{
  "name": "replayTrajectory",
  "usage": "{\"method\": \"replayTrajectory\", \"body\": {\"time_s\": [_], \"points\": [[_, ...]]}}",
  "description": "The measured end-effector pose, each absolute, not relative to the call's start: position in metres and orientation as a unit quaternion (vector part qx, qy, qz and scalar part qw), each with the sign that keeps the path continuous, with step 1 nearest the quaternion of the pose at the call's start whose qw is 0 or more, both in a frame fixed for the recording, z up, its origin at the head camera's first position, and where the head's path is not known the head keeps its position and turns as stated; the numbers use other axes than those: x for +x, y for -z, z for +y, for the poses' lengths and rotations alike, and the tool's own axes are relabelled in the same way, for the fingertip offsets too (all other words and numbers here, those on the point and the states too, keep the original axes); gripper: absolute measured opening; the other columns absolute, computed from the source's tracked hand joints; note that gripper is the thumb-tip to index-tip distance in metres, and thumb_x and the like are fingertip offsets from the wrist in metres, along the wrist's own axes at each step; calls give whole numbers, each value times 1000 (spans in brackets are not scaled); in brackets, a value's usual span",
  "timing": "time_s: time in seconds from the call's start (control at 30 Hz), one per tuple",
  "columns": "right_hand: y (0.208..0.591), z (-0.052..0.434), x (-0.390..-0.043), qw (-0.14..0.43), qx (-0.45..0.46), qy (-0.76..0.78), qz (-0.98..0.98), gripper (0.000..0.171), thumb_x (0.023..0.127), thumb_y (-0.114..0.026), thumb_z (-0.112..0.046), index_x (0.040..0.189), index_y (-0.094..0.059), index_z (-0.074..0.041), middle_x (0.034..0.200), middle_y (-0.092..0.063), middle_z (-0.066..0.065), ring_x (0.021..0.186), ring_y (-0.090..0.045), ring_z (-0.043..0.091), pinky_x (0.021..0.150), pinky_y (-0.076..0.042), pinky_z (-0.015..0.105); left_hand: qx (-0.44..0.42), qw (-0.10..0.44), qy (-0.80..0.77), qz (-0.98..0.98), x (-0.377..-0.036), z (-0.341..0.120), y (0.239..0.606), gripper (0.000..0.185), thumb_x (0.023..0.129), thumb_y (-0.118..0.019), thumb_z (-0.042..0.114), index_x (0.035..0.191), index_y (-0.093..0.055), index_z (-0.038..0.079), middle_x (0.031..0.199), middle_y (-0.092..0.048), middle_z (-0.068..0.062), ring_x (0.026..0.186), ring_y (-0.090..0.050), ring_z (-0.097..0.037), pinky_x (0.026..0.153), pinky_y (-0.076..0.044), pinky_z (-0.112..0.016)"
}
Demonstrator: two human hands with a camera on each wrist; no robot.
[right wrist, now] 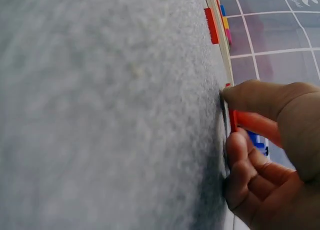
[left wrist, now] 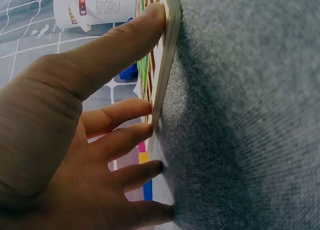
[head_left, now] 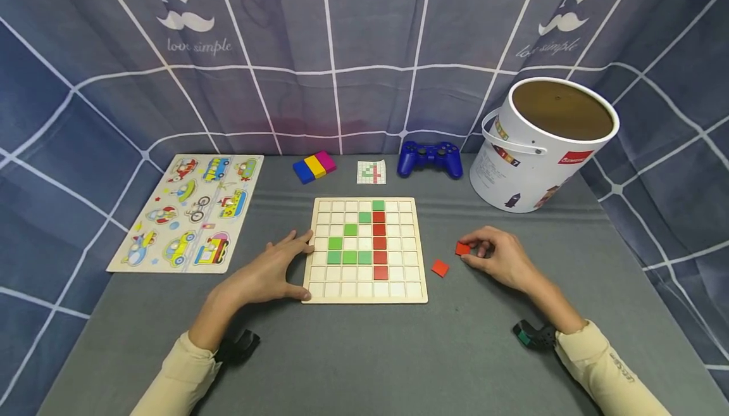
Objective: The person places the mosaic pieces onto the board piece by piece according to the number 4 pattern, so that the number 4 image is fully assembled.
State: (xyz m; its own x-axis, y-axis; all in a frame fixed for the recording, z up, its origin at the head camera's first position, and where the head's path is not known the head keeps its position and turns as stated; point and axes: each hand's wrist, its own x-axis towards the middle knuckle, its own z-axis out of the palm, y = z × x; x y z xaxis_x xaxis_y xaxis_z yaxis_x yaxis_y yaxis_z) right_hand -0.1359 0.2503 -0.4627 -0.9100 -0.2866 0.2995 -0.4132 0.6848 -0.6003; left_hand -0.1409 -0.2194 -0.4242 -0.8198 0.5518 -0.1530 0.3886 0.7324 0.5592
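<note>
A square wooden grid board point(head_left: 336, 283) carries several green tiles and a column of red tiles point(head_left: 379, 244). My left hand point(head_left: 267, 273) rests at the board's left edge, thumb on the near corner and extended fingers along the side; the left wrist view shows the thumb point(left wrist: 120, 49) touching the rim. To the right of the board, my right hand point(head_left: 504, 258) pinches a red square tile point(head_left: 462, 249) between thumb and fingers, close over the table. Another red square tile point(head_left: 440, 268) lies loose between that hand and the board.
Behind the board lie a small printed pattern card point(head_left: 371, 173), blue, yellow and magenta blocks point(head_left: 315, 166) and a blue game controller point(head_left: 429, 159). A white bucket point(head_left: 512, 175) stands at the back right. At the left lies a vehicle picture board point(head_left: 188, 213).
</note>
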Motion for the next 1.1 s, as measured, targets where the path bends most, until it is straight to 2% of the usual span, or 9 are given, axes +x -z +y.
{"method": "replayTrajectory", "body": {"time_s": [0.27,0.5,0.77,1.1], "points": [[452,222,-138,85,232,-381,-891,29,75,-88,-7,101,-76,-14,81,-63,-1,62,-57,13,52,-45,23,254,160,-262,917,-140,-218,424,85,69,-94,28,140,-53,4,164,-23,-11,150,-14,-40,110,-10,-73],[444,178,-132,34,282,-418,-863,27,79,-85,-8,103,-75,-14,89,-63,-2,65,-58,14,51,-48,23,252,162,-259,918,-141,-218,422,85,69,-94,28,139,-54,4,164,-24,-10,150,-14,-39,111,-10,-72],[446,139,-121,1,334,-409,-850,28,79,-84,-8,104,-73,-14,87,-62,-2,67,-58,14,56,-49,24,255,161,-255,919,-141,-220,423,85,69,-94,28,139,-54,4,164,-24,-11,150,-14,-39,111,-10,-72],[452,114,-113,18,386,-374,-843,24,80,-83,-8,102,-73,-14,85,-60,-5,66,-55,8,58,-45,20,257,158,-251,920,-142,-221,424,86,68,-94,30,140,-53,3,163,-25,-12,149,-15,-41,109,-11,-74]]}}
